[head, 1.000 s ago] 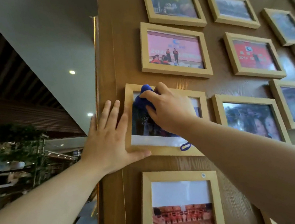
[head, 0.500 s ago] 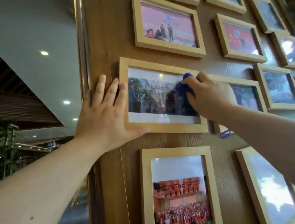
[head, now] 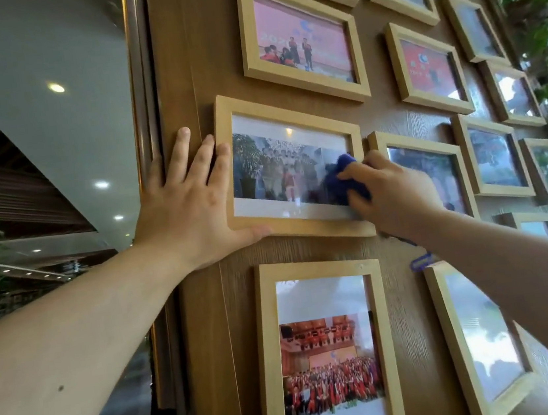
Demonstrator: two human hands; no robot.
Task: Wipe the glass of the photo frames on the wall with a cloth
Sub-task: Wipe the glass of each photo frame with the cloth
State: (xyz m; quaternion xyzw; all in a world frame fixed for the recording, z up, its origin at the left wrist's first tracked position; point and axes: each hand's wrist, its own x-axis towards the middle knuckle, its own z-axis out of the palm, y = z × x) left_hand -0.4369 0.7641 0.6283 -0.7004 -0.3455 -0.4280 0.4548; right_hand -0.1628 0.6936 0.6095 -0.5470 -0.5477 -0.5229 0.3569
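A light wooden photo frame [head: 297,228] with a group photo hangs at mid-height on the brown wood wall [head: 177,81]. My left hand [head: 189,204] lies flat against the wall, fingers spread along the frame's left edge and thumb under its bottom rail. My right hand [head: 391,189] presses a bunched blue cloth [head: 348,177] on the lower right corner of this frame's glass. A blue loop [head: 419,263] of the cloth dangles below my wrist.
Several more wooden frames cover the wall: a pink-photo one [head: 302,38] above, a tall one [head: 324,349] below, others to the right [head: 430,167]. The wall's left edge [head: 148,119] ends at open space with ceiling lights. Green plants [head: 538,12] hang at the upper right.
My right hand swept the blue cloth from the glass's upper left across to its lower right corner. My left hand stayed braced on the frame's left side.
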